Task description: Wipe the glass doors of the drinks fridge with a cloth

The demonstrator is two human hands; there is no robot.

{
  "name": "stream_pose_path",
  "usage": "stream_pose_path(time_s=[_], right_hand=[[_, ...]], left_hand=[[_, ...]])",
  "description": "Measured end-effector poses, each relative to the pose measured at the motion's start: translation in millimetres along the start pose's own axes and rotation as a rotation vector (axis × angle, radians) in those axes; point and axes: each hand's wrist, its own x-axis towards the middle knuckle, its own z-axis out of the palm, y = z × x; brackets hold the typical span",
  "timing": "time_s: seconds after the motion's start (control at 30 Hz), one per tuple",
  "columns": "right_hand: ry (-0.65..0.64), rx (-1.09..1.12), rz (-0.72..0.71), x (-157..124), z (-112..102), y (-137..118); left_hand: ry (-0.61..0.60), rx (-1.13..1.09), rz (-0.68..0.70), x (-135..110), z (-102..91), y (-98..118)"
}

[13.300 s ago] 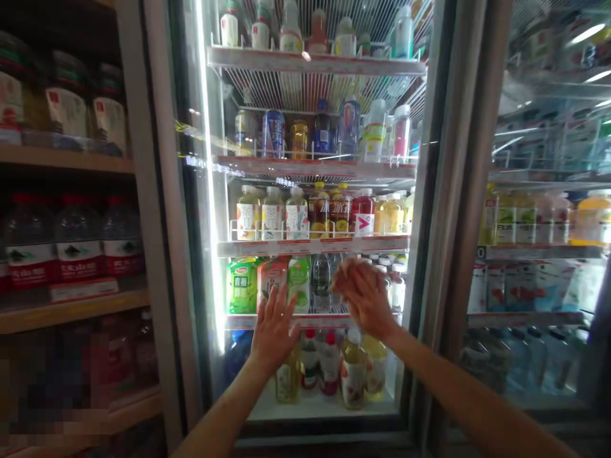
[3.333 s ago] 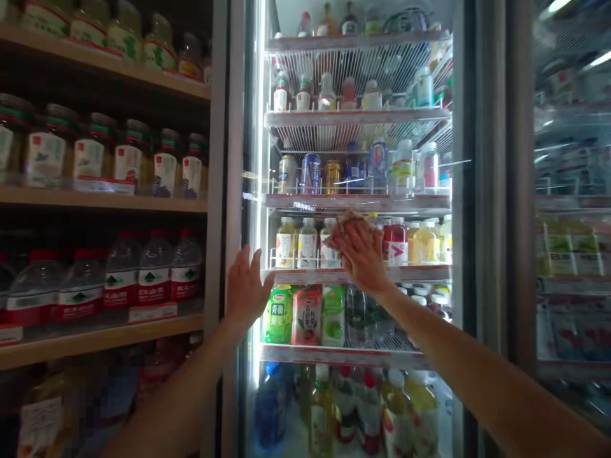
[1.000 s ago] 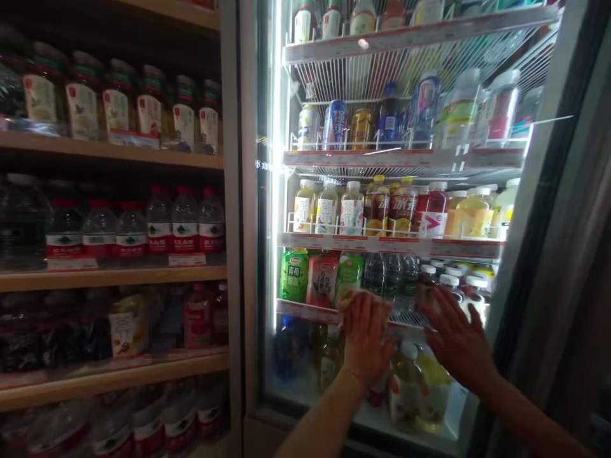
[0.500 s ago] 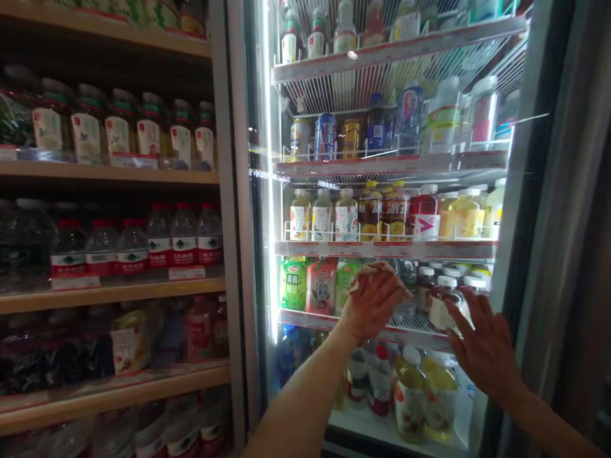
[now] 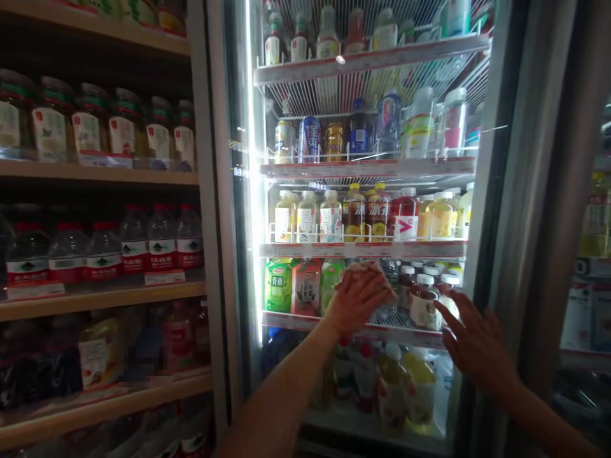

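Note:
My left hand (image 5: pixel 357 298) reaches forward with a crumpled pinkish-beige cloth (image 5: pixel 375 267) under its fingers. The cloth lies against the glass door (image 5: pixel 329 350) of a lit drinks fridge, level with the fourth visible shelf. Its edge shows above and to the right of my fingers; the rest is hidden under the hand. My right hand (image 5: pixel 477 337) is raised near the door's right side with its fingers spread and holds nothing. Whether it touches the glass, I cannot tell. Behind the glass between my hands stand white-capped bottles (image 5: pixel 424 302).
Left of the fridge, wooden shelves (image 5: pixel 105 299) carry rows of red-capped water bottles (image 5: pixel 162 238) and green-capped bottles (image 5: pixel 88 127). The metal door frame (image 5: pixel 506 159) rises on the right. Inside the fridge are wire racks with cans (image 5: pixel 309 138) and tea bottles (image 5: pixel 331 216).
The view has shifted, so the fridge and shelves sit further left, and more shows at the far right. My left hand stays on the cloth, and my right hand stays spread.

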Motion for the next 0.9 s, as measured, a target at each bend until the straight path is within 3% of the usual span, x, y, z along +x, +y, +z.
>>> stream_pose_path(time_s=[0.07,0.17,0.23,0.3,0.37,0.43,0.47,0.5,0.53,0.6,0.67,0.7,0.77,0.83,0.9], right_hand=[[0.006,-0.021,0.067,-1,-2,5],[0.026,0.005,0.095,-2,1,4],[0.044,0.023,0.087,-2,4,1],[0.052,0.029,0.084,-1,4,-2],[0.048,0.033,0.07,0,3,-1],[0.043,0.035,0.054,0,1,1],[0.042,0.038,0.049,0,0,2],[0.044,0.041,0.053,0,0,2],[0.04,0.042,0.058,0,0,2],[0.037,0.041,0.076,-1,1,0],[0.034,0.038,0.094,-2,2,-1],[0.032,0.046,0.099,-2,3,-2],[0.044,0.068,0.095,-2,3,-1],[0.052,0.071,0.086,-2,2,1],[0.048,0.053,0.074,-2,2,3]], left_hand=[[0.003,0.041,-0.195,-13,-9.7,-27],[0.196,0.191,-0.722,-35,-22.6,-70],[0.268,0.218,-0.799,-33,-20.4,-67],[0.215,0.152,-0.59,-17,-9.5,-37],[0.107,0.052,-0.233,4,1.6,-5],[0.036,-0.011,0.034,18,2.8,6],[0.026,-0.017,0.073,19,-1.6,-1],[0.05,0.009,0.003,17,-8.5,-16],[0.084,0.041,-0.111,12,-16.5,-35],[0.266,0.168,-0.539,3,-29.8,-73],[0.366,0.225,-0.741,0,-31.8,-89],[0.365,0.223,-0.751,3,-27.8,-83],[0.255,0.162,-0.584,17,-13.0,-52],[0.071,0.024,-0.191,35,1.8,-18],[-0.015,-0.058,0.047,47,5.6,-8]])
